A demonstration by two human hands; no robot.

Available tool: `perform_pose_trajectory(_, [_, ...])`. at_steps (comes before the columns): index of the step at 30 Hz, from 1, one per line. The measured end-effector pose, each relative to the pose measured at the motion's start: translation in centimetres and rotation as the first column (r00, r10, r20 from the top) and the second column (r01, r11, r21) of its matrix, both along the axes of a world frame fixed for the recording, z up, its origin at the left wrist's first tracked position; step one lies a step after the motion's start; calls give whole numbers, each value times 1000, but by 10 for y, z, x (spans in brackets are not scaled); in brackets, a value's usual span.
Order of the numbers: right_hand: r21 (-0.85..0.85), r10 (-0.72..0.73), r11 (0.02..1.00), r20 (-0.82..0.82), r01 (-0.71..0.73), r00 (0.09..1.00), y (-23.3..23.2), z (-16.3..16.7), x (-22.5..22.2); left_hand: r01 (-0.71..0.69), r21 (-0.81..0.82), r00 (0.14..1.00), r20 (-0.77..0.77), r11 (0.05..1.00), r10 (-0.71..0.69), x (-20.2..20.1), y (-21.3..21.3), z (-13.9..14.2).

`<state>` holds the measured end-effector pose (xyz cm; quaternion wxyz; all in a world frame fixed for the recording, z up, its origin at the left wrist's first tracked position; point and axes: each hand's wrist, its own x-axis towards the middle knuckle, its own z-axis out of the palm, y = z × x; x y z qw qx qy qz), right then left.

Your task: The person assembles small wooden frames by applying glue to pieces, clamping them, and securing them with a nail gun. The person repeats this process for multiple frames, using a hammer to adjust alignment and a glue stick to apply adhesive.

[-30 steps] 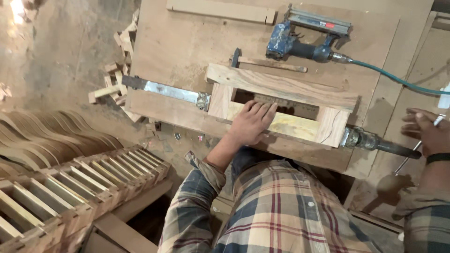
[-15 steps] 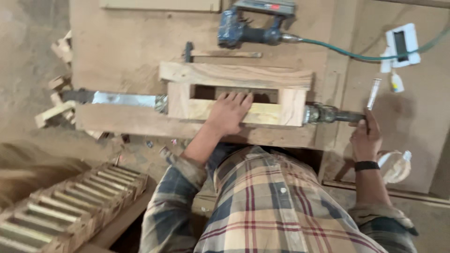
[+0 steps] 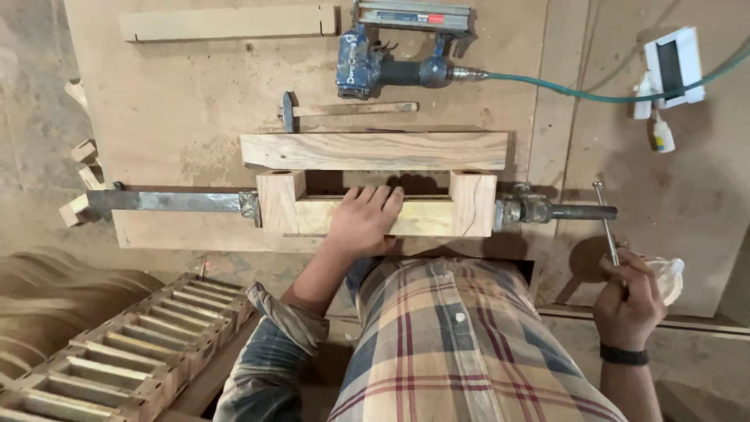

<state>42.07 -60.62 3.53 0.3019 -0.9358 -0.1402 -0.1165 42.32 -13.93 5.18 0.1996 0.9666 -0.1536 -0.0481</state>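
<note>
While the left hand [image 3: 363, 221] lies flat, fingers spread, on the wooden frame [image 3: 375, 205] clamped in the bar clamp [image 3: 176, 202], right hand [image 3: 629, 301] fingers curl around the clamp's handle rod [image 3: 605, 223], nail gun [image 3: 394, 59] well beyond fingertips.

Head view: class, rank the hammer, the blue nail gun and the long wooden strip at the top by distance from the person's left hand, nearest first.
From the left hand:
1. Hammer, just beyond the clamped wooden frame.
2. Blue nail gun, farther up, slightly right.
3. Long wooden strip, top left edge of the bench.
</note>
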Motion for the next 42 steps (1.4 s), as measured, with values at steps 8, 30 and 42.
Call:
perform_pose_trajectory(8, [346, -106, 934, 16, 93, 994, 37, -53, 210, 20, 116, 997, 68, 993, -28, 4, 7, -12])
perform_pose_trajectory(30, [-214, 512, 797, -257, -564, 820, 165, -32, 189, -10, -56, 997, 73, 998, 14, -25, 23, -17])
perform_pose_trajectory(42, [-507, 577, 486, -425, -712, 697, 462, 0, 171, -5, -116, 960, 277, 993, 37, -32, 28, -39])
